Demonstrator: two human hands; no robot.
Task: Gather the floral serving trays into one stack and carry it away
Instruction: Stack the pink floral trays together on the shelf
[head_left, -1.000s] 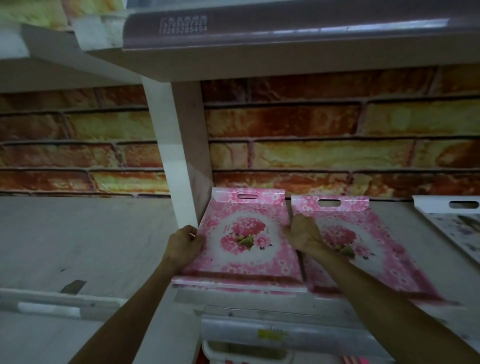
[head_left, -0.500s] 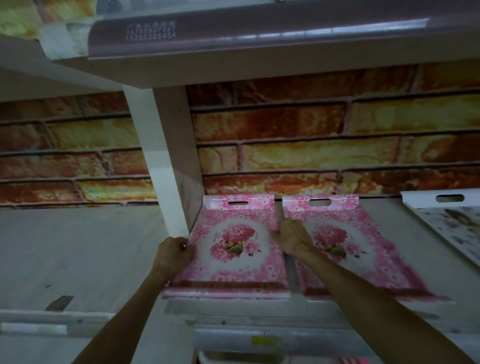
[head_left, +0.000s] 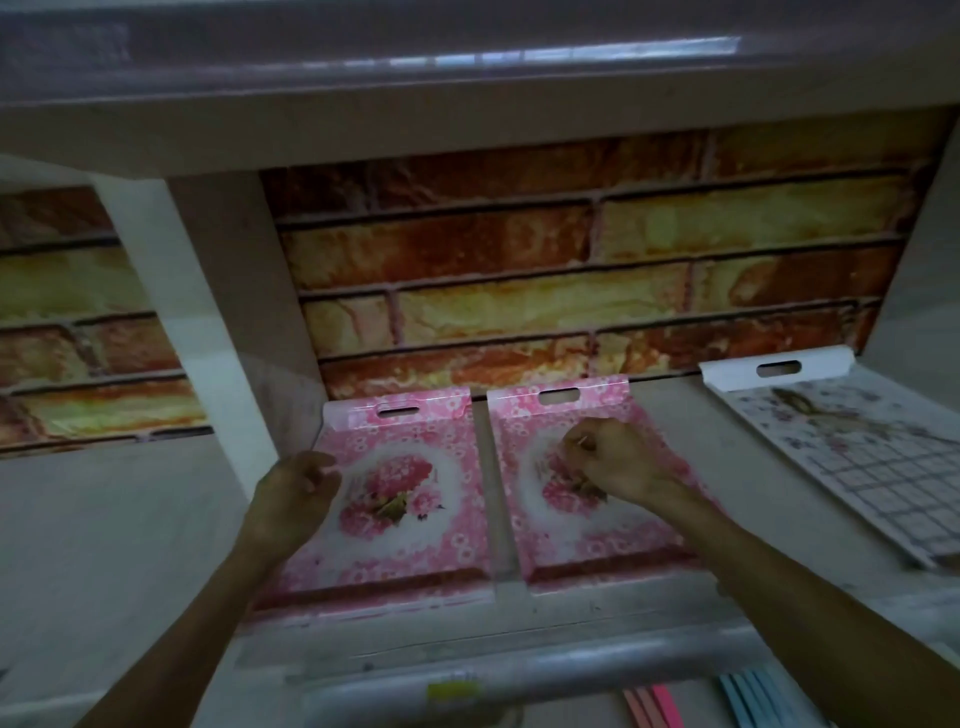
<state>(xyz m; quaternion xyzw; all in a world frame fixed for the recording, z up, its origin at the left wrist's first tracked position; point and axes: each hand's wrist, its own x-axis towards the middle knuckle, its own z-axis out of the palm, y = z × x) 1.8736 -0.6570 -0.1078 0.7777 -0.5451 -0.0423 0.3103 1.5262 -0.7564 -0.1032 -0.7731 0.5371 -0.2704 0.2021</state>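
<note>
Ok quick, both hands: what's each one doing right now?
Left hand: fingers curled at the left pink tray's edge; grip cannot be told.
Right hand: fist over the right pink tray, holding nothing.

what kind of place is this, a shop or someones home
Probably a shop, or its stockroom. Two identical pink floral trays lie side by side on a display shelf beside a white floral tray. The wall behind is brick-patterned backing, and the shelf's front edge carries a label rail.

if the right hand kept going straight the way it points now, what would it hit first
Most likely the raised back end of the right pink tray, the one with the handle slot. The right hand hovers over that tray, reaching toward the brick wall behind. Its height above the tray is hard to judge.
</note>
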